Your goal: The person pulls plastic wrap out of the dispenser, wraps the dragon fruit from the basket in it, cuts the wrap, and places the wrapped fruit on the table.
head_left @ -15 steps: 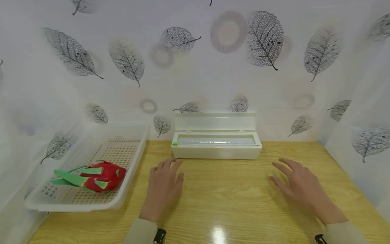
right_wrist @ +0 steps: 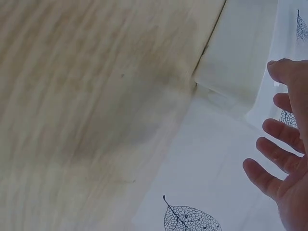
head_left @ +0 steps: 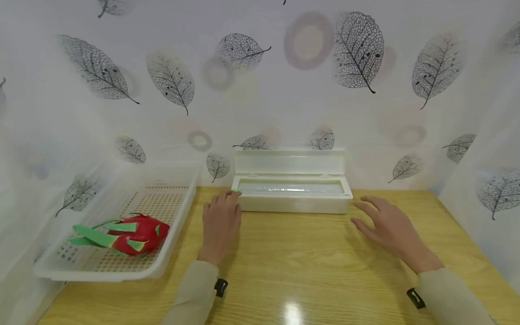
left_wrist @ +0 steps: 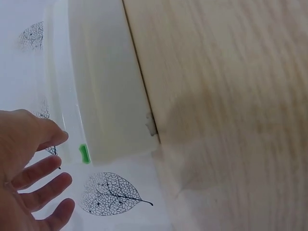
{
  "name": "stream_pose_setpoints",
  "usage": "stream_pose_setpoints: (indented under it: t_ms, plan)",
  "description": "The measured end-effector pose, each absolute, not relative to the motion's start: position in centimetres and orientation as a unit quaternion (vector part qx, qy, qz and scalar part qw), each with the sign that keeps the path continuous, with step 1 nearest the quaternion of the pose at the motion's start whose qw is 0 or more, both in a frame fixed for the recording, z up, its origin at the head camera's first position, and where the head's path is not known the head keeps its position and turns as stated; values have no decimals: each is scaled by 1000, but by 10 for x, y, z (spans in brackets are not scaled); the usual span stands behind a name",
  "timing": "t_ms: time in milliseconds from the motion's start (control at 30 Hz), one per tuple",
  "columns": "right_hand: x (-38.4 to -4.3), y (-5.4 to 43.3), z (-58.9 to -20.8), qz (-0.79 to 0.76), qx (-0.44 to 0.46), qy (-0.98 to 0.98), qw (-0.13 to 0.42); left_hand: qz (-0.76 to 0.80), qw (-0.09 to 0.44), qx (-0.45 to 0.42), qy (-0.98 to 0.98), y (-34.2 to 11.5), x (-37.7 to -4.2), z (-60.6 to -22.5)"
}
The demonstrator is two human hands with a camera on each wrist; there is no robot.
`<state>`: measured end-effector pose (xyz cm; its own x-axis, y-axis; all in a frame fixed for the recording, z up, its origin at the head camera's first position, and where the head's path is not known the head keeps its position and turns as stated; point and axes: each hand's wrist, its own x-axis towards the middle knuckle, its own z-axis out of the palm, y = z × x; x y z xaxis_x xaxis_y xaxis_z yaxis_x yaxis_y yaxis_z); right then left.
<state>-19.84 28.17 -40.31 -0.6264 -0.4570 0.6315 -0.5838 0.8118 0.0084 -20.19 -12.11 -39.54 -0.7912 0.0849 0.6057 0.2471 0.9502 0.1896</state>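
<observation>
A long white cling film dispenser (head_left: 292, 204) lies at the back of the table, its lid (head_left: 290, 161) raised and a roll of clear film (head_left: 290, 186) visible inside. On its left front corner is a small green slider (left_wrist: 84, 153). My left hand (head_left: 221, 221) is at that corner in the head view, fingers spread and loosely bent; whether they touch the box I cannot tell. Off the box's right end, my right hand (head_left: 387, 228) hovers over the table with fingers apart, holding nothing. Both hands also appear in the wrist views.
To the left stands a white plastic basket (head_left: 178, 225) with a perforated bottom. A red dragon fruit (head_left: 148, 234) with green scales lies in it. Behind the wooden table (head_left: 300, 262) hangs a white leaf-patterned sheet (head_left: 260, 104), which also closes off both sides.
Both hands have moved forward toward the dispenser. My left hand has reached its left front corner, and my right hand has come nearer its right end.
</observation>
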Motion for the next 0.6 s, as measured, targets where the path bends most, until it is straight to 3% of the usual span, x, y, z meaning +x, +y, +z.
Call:
stream_pose_setpoints:
  t_ms: [600]
  plan:
    - [-231, 266, -397, 99, 311, -886, 329, -102, 243, -90, -960, -122, -224, -391]
